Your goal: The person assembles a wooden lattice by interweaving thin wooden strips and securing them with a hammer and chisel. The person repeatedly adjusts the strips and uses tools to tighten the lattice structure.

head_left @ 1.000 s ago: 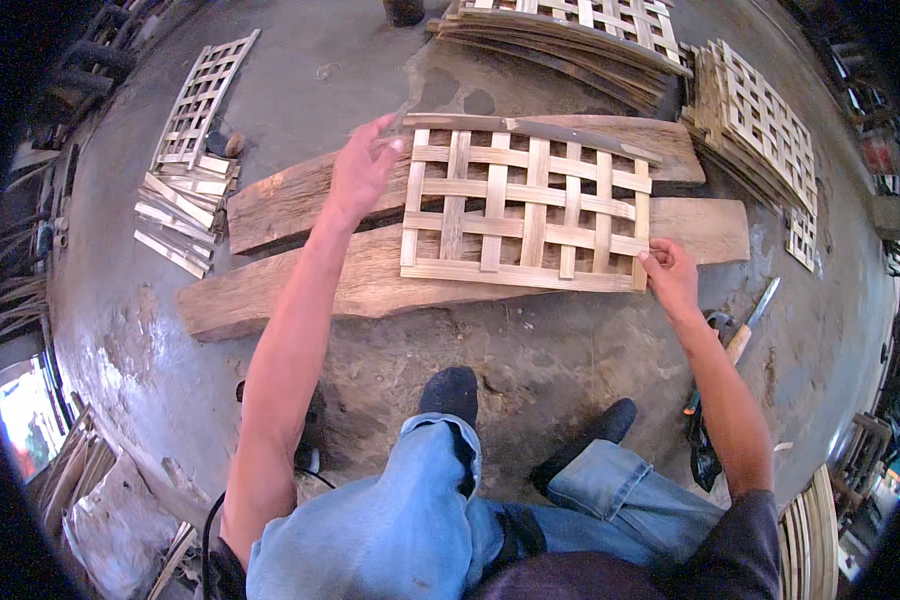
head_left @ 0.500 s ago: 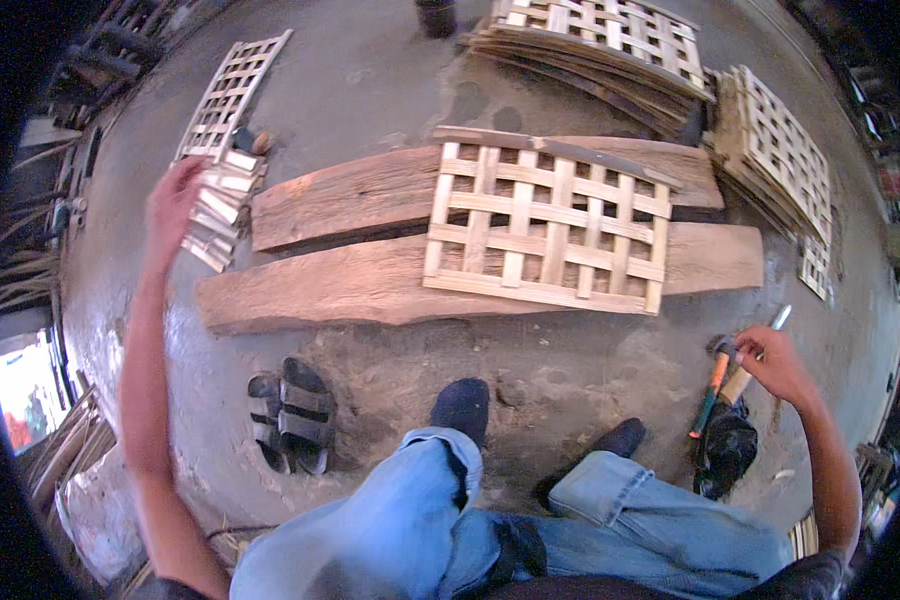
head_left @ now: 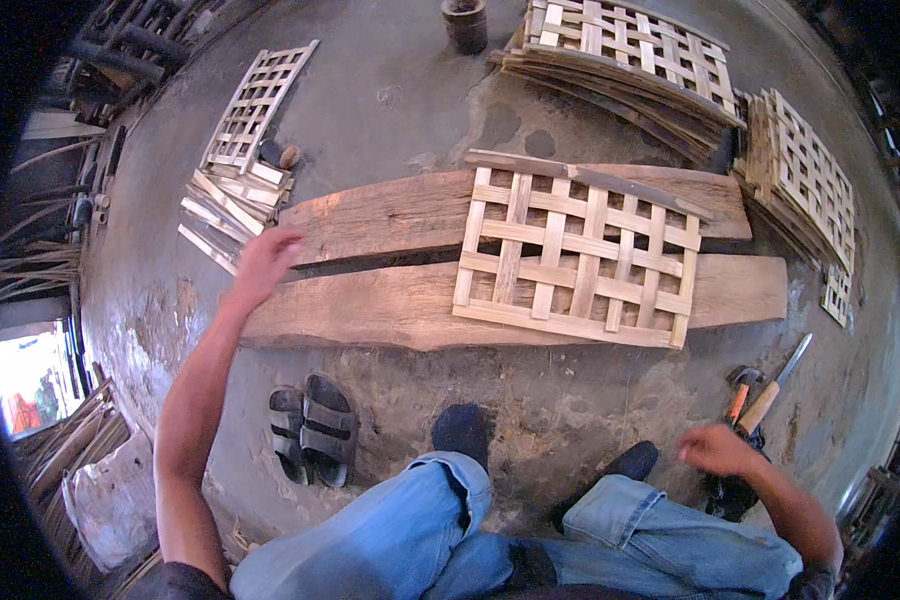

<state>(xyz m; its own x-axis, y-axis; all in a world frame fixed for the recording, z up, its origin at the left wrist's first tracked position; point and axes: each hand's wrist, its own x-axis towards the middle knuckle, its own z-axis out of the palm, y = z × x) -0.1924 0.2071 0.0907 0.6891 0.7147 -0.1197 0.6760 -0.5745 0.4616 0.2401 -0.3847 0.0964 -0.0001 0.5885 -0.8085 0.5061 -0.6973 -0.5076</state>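
Note:
A lattice panel of woven pale wooden strips (head_left: 570,275), with a darker strip along its far edge, lies across two rough wooden planks (head_left: 360,305). My left hand (head_left: 263,268) is over the left ends of the planks, fingers stretched out and apart, with nothing visible in it. At right, my right hand (head_left: 718,450) hovers above the floor with its fingers curled in; what they hold, if anything, is hidden. Just beyond it lie a hammer (head_left: 740,395) with an orange grip and a long knife (head_left: 770,395) with a wooden handle. The hand partly covers a black bundle (head_left: 735,495).
Stacked lattice panels (head_left: 630,60) stand at the far right, another stack (head_left: 795,180) nearer the right side. A lone panel (head_left: 260,105) and loose strips (head_left: 225,210) lie at far left. Sandals (head_left: 315,430) rest left of my feet; a dark pot (head_left: 465,25) stands far back.
My left hand has moved right and nearer, from the loose strips to the plank ends. My right hand has drawn back left and nearer, away from the hammer and knife. The view has shifted slightly.

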